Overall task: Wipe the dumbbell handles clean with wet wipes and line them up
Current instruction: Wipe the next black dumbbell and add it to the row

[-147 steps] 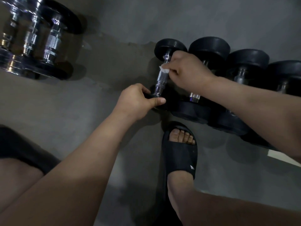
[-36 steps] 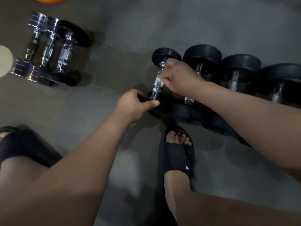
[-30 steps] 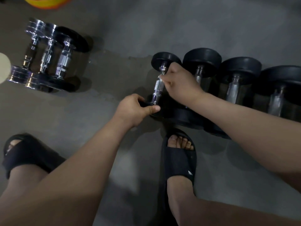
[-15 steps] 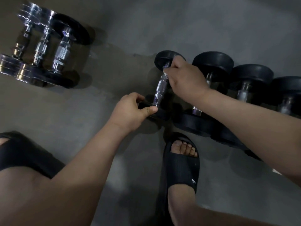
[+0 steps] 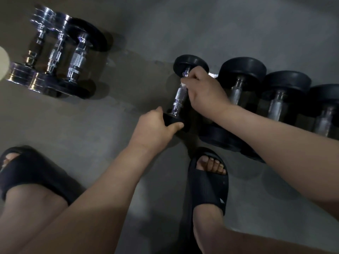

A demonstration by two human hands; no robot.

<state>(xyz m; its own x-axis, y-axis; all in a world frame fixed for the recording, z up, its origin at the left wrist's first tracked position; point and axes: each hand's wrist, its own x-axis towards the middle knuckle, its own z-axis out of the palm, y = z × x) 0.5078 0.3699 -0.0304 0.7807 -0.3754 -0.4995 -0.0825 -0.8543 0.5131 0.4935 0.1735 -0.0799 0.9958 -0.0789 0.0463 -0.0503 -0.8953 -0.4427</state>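
Dumbbells [image 5: 244, 85] on grey floor [image 5: 183, 24]

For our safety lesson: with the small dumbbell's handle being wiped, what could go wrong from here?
The left hand grips the small dumbbell by its end, near open toes; a slip might hit them. The right hand, pinching the wet wipe, works beside the next dumbbell; fingers might get pinched.

A gym — rows of dumbbells [image 5: 238, 99] on concrete floor [image 5: 201, 30].
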